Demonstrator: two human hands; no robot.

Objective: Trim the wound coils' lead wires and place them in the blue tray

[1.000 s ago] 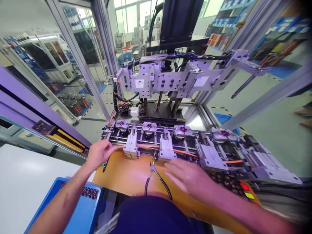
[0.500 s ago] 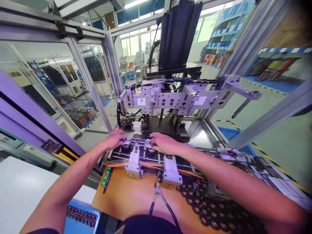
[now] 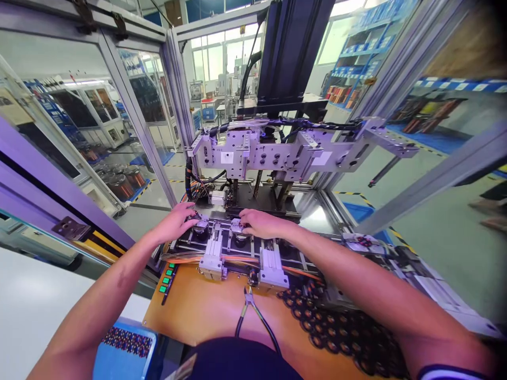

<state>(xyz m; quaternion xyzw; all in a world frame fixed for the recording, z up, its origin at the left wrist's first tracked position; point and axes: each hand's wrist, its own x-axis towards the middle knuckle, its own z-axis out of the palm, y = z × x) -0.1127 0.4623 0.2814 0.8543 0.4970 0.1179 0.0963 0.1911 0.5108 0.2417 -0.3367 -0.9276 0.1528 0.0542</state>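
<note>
My left hand [image 3: 179,222] is at the left fixture [image 3: 200,227], its fingers and thumb closed around a small dark part [image 3: 193,215] that I see only in piece. To its right, my right hand [image 3: 259,224] reaches over the second fixture [image 3: 238,227]. Its fingers are bent down at the fixture's top, and whatever they grip is hidden. Both fixtures have pale tops on dark round bases and sit between metal rails. Cutting pliers [image 3: 249,300] with dark handles lie on the orange-brown work surface [image 3: 198,311], jaws pointing away from me.
Many dark rings [image 3: 336,327] cover the surface at right. A blue tray [image 3: 148,351] of small parts stands lower left. Green buttons [image 3: 163,288] line the left edge. A metal crossbeam [image 3: 273,155] hangs beyond my hands. Metal slide blocks [image 3: 273,269] stand near me.
The view has shifted slightly, so the scene sits a little further left and higher. My left hand has turned, and a dark part now shows between its fingers. My right hand remains at its fixture.
</note>
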